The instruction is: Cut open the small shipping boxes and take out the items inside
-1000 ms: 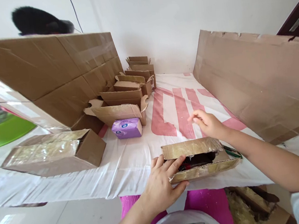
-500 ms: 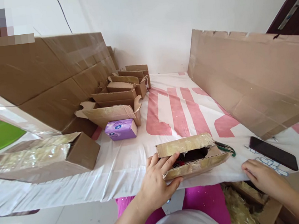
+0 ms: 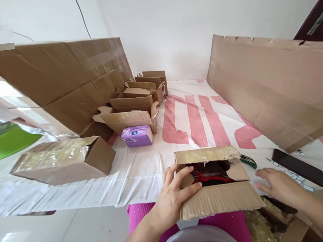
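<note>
At the table's front edge lies a small cardboard box (image 3: 221, 200) with its top flaps spread, the near one hanging down towards me. Dark packaging with a red band and pale lettering (image 3: 209, 172) shows inside. My left hand (image 3: 177, 191) grips the box's left end, fingertips over the rim of the opening. My right hand (image 3: 276, 183), slightly blurred, is off the box's right side with fingers apart and nothing in them. A green-handled cutter (image 3: 248, 161) lies just behind the box's right end. Beside the right hand rests a black phone (image 3: 298, 167).
A taped carton (image 3: 64, 161) and a purple tissue pack (image 3: 137, 136) lie to the left. Several open cartons (image 3: 133, 118) line a tall cardboard panel (image 3: 66, 77). Another panel (image 3: 277, 88) stands at right. Cardboard scraps (image 3: 261, 226) lie below the table's right side.
The box's near flap has been folded down towards me, showing the packaging inside. My left hand has stayed on the left end. My right hand's fingers have opened. The view has shifted slightly.
</note>
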